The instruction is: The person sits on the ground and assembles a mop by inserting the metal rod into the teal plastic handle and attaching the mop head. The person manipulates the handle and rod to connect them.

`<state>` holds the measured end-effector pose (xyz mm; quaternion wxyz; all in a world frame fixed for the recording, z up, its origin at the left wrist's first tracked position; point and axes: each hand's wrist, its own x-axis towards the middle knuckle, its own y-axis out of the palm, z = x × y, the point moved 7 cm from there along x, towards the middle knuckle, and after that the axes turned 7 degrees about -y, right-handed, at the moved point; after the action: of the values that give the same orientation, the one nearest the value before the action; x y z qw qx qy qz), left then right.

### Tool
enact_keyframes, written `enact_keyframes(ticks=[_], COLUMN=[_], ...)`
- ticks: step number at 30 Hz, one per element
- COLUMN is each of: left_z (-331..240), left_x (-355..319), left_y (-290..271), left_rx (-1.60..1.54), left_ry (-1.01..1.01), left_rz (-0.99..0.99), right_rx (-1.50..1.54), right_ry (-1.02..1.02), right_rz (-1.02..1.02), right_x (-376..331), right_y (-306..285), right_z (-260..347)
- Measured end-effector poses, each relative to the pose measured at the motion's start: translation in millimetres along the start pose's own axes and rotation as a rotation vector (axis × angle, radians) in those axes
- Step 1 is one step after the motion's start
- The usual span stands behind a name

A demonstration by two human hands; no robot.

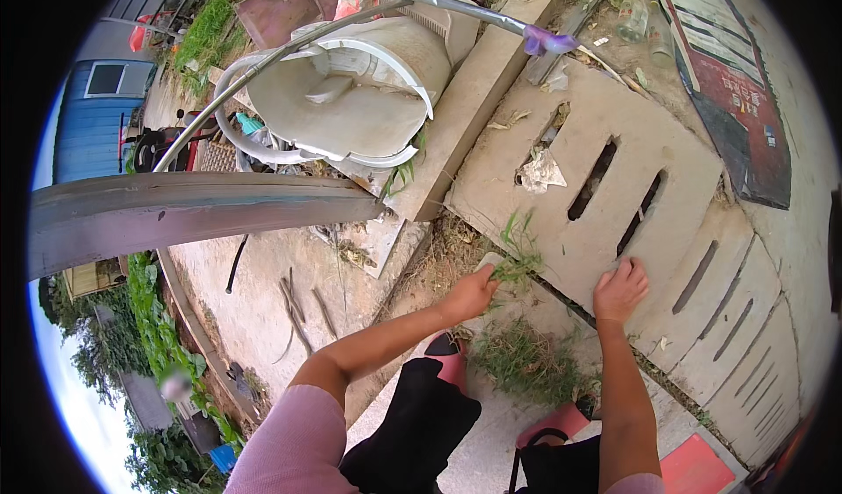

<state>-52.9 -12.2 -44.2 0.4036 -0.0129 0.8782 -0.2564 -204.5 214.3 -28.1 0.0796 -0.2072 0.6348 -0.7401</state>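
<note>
Crouching over concrete, pink shoe (452, 358) near the knees; weed clump (526, 362) between the feet, not yet pulled. Left hand (469, 294) closed, pinching a tuft of grass (517, 262) at the seam beside the drain slab (614, 108), roots apparently coming free. Right hand (619, 289) loosely curled, knuckles resting on that slab's edge, holding nothing. Weeding judged partly done: one tuft in grip, one clump left. Three slots counted in this slab; one overturned grey tub (351, 91) farther off.
</note>
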Motion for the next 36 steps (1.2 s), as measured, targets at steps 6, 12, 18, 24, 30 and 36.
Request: enact_keyframes(ticks=[6,12,18,24,30,36], left_z=[18,-16,-16,2,14,8], left_x=[-115,-60,19,34,42,40], left_y=[157,87,21,40,45,28], left_rx=[0.236,0.223,0.355,0.179,-0.036,-0.069], left_ry=[0.317,0.314,0.071,-0.055,-0.109,-0.121], left_rz=[0.545,0.25,-0.41,-0.592,-0.556,-0.596], right_rx=[-0.009,-0.035,-0.022,-0.004,0.021,0.043], right_ry=[-0.007,-0.015,-0.012,0.005,0.013,0.013], right_rz=[-0.008,-0.041,-0.046,-0.023,0.007,-0.011], right_x=[1,-4,-6,-5,-7,1], right_y=[-7,0,6,4,-3,-4], right_z=[8,2,2,-1,5,5])
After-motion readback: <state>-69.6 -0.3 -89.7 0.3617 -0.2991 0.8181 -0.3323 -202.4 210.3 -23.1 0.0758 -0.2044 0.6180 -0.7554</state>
